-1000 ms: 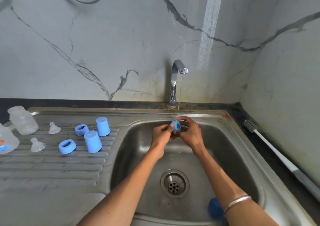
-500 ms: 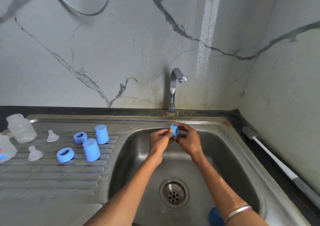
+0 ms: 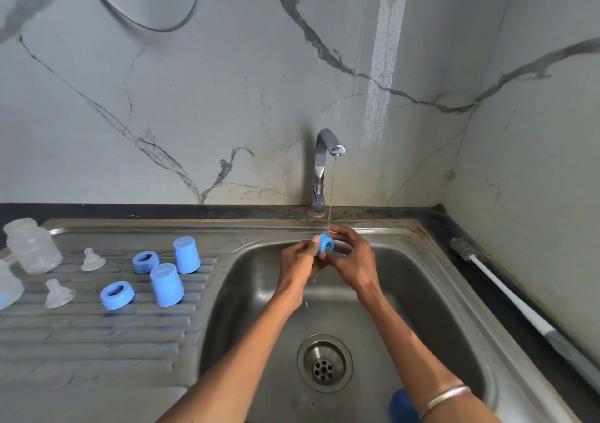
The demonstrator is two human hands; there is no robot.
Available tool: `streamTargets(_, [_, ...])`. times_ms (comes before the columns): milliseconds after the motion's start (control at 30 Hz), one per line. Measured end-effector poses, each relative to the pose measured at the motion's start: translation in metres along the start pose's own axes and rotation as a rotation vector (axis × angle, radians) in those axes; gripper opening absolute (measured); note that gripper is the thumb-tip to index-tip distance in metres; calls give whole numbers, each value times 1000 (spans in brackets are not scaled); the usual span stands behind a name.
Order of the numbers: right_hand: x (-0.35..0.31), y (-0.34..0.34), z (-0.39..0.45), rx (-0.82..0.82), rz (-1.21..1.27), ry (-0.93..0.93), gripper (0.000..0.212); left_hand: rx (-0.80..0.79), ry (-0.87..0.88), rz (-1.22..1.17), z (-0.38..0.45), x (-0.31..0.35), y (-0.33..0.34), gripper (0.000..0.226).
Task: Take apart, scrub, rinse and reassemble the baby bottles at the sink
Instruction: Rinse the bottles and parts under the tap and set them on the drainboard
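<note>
Both hands hold a blue screw ring (image 3: 326, 244) over the sink basin (image 3: 422, 292), under a thin stream from the tap (image 3: 324, 159). My left hand (image 3: 300, 260) pinches the ring's left side, and my right hand (image 3: 352, 257) curls round its right side. On the drainboard (image 3: 97, 335) stand two blue caps (image 3: 186, 255) (image 3: 166, 284), two blue rings (image 3: 145, 262) (image 3: 117, 295), two clear teats (image 3: 93, 259) (image 3: 58, 293) and two clear bottles (image 3: 32, 245) (image 3: 8, 287).
A white-handled bottle brush (image 3: 506, 292) lies on the dark counter right of the sink. Another blue piece (image 3: 401, 404) sits in the basin near my right forearm. The drain (image 3: 324, 362) is at the basin's middle. Marble walls close in behind and to the right.
Both hands still hold the blue ring under the stream and have turned it, so its opening now faces me more. The view has tilted slightly upward.
</note>
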State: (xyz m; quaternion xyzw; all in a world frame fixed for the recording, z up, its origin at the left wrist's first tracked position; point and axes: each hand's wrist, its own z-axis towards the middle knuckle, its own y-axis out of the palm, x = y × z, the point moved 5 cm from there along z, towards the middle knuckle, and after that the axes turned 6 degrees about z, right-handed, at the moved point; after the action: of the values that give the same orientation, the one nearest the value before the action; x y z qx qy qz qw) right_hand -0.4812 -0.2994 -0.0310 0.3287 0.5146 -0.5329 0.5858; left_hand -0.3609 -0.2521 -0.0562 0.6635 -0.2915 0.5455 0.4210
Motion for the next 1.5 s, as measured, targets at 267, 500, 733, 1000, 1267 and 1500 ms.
streamTargets(267, [4,9,-4,-103,-51,87,54,55,149,241,5,5,-8,22])
streamTargets(500, [1,2,-4,-20,40,28,51,39,257,376,3,9,-1,8])
streamTargets(733, [11,11,-1,-59,473,265,35,78,296,472,11,8,-10,14])
streamTargets(1000, [9,0,2,-15,204,101,47,15,203,370,2,10,-1,24])
streamTargets(1267, [2,7,0,-41,110,63,42,56,148,165,4,10,-8,10])
streamTargets(1500, [1,2,1,27,24,59,39,-5,-53,-63,3,4,-6,18])
